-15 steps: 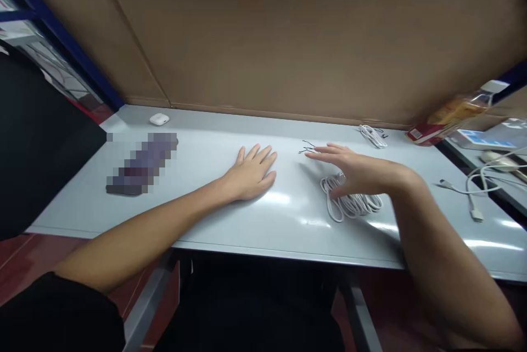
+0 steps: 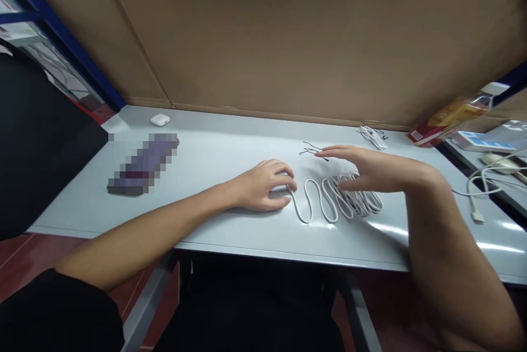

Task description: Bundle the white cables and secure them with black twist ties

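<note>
Brown panelling [image 2: 288, 44] spans the far side, glossy pale-grey table [image 2: 230, 143] beneath it! Black chair back [image 2: 41, 138] at far left, then a white earbud case [image 2: 160, 119]. Now the left hand [image 2: 265, 184]: fingers curled over the cable's tip, thumb apart; whether they clamp it, I can't tell. White cable [image 2: 362, 201] lies mid-right, loose end pointing left, slack snaking near and far, bundle's long axis left to right. Over it, the right hand [image 2: 370, 168], fingers together, thumb apart! Bottle [image 2: 448, 118], far right.
</note>
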`<move>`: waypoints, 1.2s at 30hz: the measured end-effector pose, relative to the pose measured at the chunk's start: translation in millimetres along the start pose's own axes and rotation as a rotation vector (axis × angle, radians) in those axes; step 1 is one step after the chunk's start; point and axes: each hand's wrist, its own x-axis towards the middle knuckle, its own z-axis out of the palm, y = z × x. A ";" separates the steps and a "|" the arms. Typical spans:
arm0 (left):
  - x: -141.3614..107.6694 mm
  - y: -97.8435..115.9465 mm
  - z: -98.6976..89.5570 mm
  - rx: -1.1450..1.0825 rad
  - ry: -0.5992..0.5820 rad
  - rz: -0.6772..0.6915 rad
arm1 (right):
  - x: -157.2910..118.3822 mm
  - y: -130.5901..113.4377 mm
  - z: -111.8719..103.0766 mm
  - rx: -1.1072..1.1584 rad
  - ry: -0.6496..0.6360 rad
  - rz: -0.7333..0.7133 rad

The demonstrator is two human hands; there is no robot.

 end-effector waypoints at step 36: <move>3.7 -22.1 -28.2 -0.686 0.163 -0.623 | 25.3 -31.4 21.5 0.080 0.033 0.212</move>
